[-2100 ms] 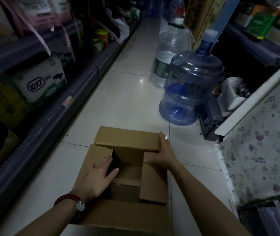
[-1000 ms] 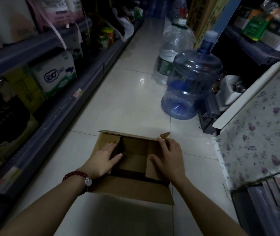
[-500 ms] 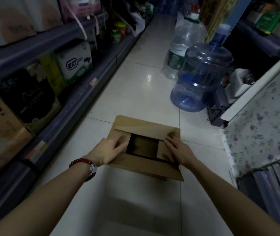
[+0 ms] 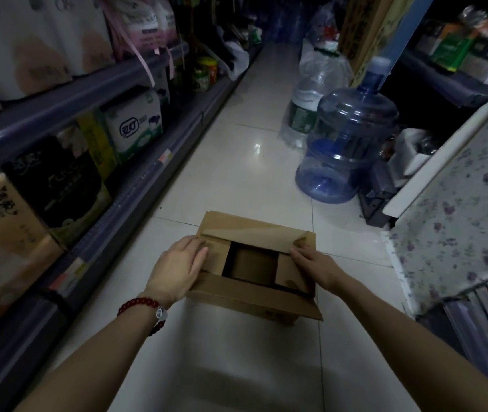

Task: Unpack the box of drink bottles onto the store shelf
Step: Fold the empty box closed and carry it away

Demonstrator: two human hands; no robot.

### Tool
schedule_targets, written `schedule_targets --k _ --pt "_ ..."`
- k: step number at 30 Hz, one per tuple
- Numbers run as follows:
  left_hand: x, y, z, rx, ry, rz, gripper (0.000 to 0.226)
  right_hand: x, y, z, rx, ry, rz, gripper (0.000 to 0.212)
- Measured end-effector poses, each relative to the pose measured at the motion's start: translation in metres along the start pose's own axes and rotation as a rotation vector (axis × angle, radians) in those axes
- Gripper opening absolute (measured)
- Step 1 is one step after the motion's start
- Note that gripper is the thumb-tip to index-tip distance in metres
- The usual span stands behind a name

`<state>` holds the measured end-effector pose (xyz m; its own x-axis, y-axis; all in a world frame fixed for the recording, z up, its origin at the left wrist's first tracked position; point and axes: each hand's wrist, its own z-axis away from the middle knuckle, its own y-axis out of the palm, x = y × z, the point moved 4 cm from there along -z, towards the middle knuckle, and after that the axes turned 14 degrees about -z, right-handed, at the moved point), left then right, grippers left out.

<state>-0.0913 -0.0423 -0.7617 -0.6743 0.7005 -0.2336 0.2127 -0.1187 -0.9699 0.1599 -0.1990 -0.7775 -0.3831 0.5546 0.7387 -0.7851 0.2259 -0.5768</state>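
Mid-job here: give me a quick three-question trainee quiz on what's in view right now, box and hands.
1. True or false: the cardboard box sits on a shelf.
2. Which hand wears the red bead bracelet? A) left B) right
3. What large blue container stands beyond the box, to the right?

Key:
1. False; it rests on the tiled floor.
2. A; the left hand lies flat on the left flap, the right hand on the right flap.
3. The blue water jug.
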Motion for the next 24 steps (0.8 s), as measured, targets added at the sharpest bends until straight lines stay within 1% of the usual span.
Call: schedule_targets --k 3,6,7,9,11,13,15,18,19,21,22,24 --pt "-0.010 0.000 -0.013 -0.056 -0.003 0.010 0.068 0.001 0.000 0.002 0.009 -0.016 -0.030 0.051" --pt "-0.014 0.000 -0.014 -0.076 0.053 -0.012 0.068 0.000 0.000 0.003 -0.017 -0.045 -0.017 0.060" --pt "-0.013 0.001 -0.012 -0.078 0.086 -0.044 0.070 0.000 0.000 0.003 -0.027 -0.069 0.001 0.061" --pt "-0.006 0.002 -0.003 -0.068 0.128 -0.104 0.077 -0.003 0.001 0.002 -0.054 -0.123 0.025 0.051" --pt "0.004 0.005 0.006 -0.050 0.129 -0.141 0.084 -0.007 0.003 0.002 -0.086 -0.162 0.042 0.047" --pt "0.013 0.009 0.011 -0.032 0.106 -0.162 0.090 -0.013 0.007 0.002 -0.103 -0.175 0.030 0.050" --pt "0.016 0.012 0.010 -0.032 0.077 -0.148 0.092 -0.016 0.010 0.000 -0.112 -0.174 0.015 0.055" --pt "0.015 0.007 -0.001 -0.080 0.026 -0.043 0.088 -0.014 0.007 0.000 -0.093 -0.189 -0.031 0.083" --pt "0.014 0.004 -0.007 -0.101 0.016 -0.014 0.087 -0.013 0.005 0.000 -0.084 -0.187 -0.033 0.083" --pt "0.011 -0.003 -0.020 -0.131 0.005 0.008 0.084 -0.013 0.001 -0.002 -0.073 -0.148 -0.044 0.058" --pt "0.009 -0.006 -0.027 -0.134 -0.005 0.009 0.080 -0.013 0.000 -0.002 -0.065 -0.125 -0.047 0.050" --pt "0.005 -0.009 -0.043 -0.106 -0.039 -0.026 0.068 -0.013 -0.005 -0.006 -0.045 -0.077 -0.042 0.048"
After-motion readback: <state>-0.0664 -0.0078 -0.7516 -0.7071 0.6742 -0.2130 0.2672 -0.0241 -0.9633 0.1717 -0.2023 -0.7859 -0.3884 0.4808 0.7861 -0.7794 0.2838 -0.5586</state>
